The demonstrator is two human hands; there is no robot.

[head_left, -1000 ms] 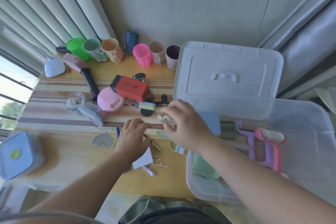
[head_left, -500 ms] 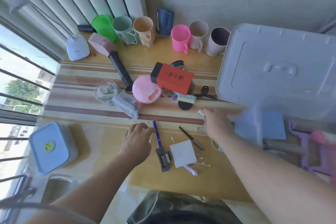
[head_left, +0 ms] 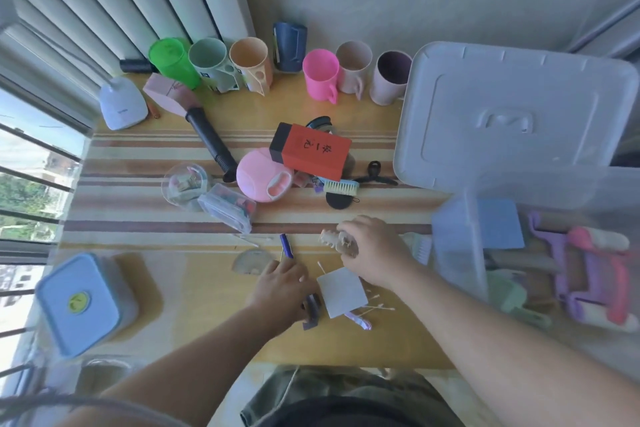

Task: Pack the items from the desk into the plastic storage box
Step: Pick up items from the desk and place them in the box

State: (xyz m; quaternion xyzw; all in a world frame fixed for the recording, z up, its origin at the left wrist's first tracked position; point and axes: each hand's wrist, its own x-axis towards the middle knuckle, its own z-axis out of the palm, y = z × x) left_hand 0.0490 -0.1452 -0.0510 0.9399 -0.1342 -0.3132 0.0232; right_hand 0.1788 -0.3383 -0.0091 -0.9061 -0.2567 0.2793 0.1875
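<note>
A: Beige hair clip (head_left: 338, 242) pinched in the right hand (head_left: 375, 255), lifted just above the counter (head_left: 207, 274), left of the plastic storage box (head_left: 460, 253).

B: Risk from here?

A: Probably a slip. Only fingertips on the clip, so likely to drop short of the near wall of the box. Could also snag the green brush (head_left: 420, 246) lying between hand and box.

B: And the left hand (head_left: 282, 288)?

A: Resting knuckles-up on the counter, fingers curled by the blue pen (head_left: 286, 245) and over the dark clip (head_left: 311, 310); cannot tell whether gripping anything. Could scatter the cotton swabs (head_left: 375, 305) beside the white square pad (head_left: 341, 291) if swept sideways.

B: Farther out?

A: Red box (head_left: 311, 151), pink round case (head_left: 265, 177), row of cups (head_left: 320, 78) along the wall, all unpacked. Box lid (head_left: 512, 114) propped behind the box.
</note>
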